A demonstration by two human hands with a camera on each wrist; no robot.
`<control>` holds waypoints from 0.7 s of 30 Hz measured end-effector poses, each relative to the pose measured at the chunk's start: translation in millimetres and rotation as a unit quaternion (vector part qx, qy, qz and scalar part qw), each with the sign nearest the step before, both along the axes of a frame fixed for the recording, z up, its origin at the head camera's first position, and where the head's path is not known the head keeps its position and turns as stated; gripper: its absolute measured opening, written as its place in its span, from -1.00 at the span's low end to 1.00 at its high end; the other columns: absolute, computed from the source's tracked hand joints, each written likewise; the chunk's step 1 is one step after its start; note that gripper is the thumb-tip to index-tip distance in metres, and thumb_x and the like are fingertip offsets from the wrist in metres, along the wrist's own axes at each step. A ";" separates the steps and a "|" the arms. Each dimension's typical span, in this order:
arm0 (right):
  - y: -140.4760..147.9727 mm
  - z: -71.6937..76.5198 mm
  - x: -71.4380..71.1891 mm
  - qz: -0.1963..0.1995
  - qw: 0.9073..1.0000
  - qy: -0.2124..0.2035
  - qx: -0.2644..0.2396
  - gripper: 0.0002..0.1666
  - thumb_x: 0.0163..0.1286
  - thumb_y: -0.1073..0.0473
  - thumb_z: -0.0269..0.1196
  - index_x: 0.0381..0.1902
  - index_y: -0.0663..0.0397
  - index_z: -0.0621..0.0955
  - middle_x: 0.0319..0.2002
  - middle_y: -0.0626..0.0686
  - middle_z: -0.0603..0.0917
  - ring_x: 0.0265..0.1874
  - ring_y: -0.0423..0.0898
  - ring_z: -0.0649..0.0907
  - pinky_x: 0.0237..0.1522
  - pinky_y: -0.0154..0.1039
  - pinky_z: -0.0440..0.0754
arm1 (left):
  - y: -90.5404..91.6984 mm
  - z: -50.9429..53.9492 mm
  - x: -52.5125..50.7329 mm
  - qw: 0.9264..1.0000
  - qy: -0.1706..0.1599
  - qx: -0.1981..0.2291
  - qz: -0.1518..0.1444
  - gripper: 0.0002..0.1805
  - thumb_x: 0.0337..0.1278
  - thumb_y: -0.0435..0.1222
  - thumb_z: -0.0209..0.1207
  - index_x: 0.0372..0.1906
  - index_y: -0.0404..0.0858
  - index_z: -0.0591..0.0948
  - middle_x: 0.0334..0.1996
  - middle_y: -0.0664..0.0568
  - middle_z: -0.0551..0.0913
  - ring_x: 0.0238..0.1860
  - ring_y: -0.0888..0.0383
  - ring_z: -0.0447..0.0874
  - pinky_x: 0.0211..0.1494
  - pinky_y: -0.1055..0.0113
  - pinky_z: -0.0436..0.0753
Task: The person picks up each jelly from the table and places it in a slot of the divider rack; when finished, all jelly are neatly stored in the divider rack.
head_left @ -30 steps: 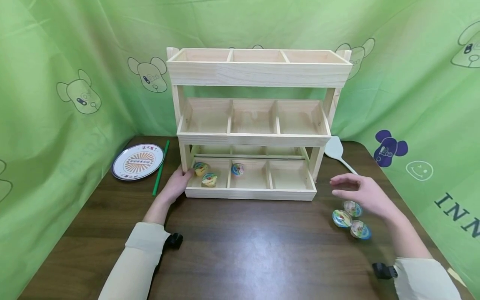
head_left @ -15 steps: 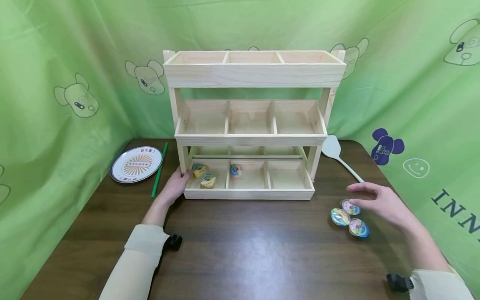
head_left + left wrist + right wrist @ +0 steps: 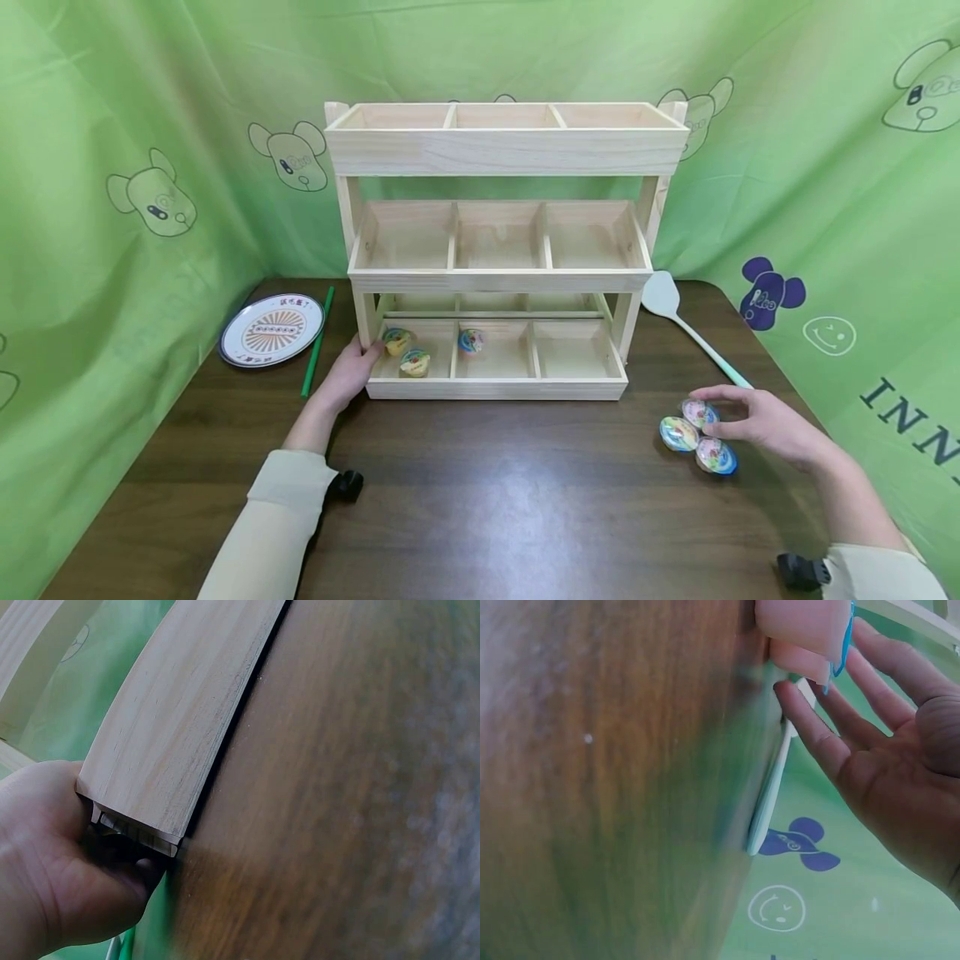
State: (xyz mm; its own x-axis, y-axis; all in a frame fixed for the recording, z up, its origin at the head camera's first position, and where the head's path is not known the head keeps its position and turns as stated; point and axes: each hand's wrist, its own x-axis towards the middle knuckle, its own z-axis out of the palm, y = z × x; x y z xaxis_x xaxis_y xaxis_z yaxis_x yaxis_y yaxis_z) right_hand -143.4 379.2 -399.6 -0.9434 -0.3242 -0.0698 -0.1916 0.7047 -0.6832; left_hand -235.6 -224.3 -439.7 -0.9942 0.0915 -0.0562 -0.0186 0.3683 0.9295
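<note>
A three-tier wooden rack (image 3: 487,279) stands on the table, each tier split into compartments. My left hand (image 3: 351,372) grips the left end of its lowest tray; in the left wrist view the thumb lies at the panel's corner and the fingers curl beneath. Three small jelly cups with printed lids lie clustered at the right: a far cup (image 3: 699,412), a left cup (image 3: 678,433) and a near cup (image 3: 716,456). Around the far one, my right hand (image 3: 776,429) spreads thumb and fingers without a visible pinch. In the right wrist view pink cups (image 3: 802,630) show beside the fingertips.
The lowest tray holds two yellowish jelly cups (image 3: 415,362) in its left compartment and another cup (image 3: 471,340) in the middle one. A round plate (image 3: 272,330) and a green stick (image 3: 318,342) lie at the left. Behind my right hand lies a white spatula (image 3: 662,294).
My right hand has moved rightward, then down toward the clustered cups, until its fingers surround the far one. The left hand stays on the rack. The view has shifted slightly.
</note>
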 end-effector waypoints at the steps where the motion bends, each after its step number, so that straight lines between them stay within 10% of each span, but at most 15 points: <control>1: 0.1 -0.7 -0.2 0.001 1.000 -0.005 -0.002 -0.41 0.31 0.19 0.43 0.26 0.23 0.57 0.08 0.20 0.68 -0.07 -0.33 0.61 -0.13 -0.38 0.57 | 0.0 0.0 0.1 1.000 -0.001 0.002 0.000 -0.30 0.61 -0.19 -0.15 0.58 -0.44 -0.07 0.50 -0.44 0.10 0.51 -0.23 0.05 0.52 -0.12 0.07; 21: -5.1 -7.3 -7.8 -0.025 0.998 -0.034 -0.035 -0.32 0.24 0.21 0.48 0.26 0.38 0.53 -0.03 0.23 0.71 -0.15 -0.33 0.65 -0.20 -0.31 0.67 | -0.1 0.2 0.0 1.000 -0.006 0.003 0.001 -0.29 0.61 -0.18 -0.14 0.58 -0.45 -0.08 0.50 -0.44 0.10 0.50 -0.23 0.07 0.50 -0.13 0.12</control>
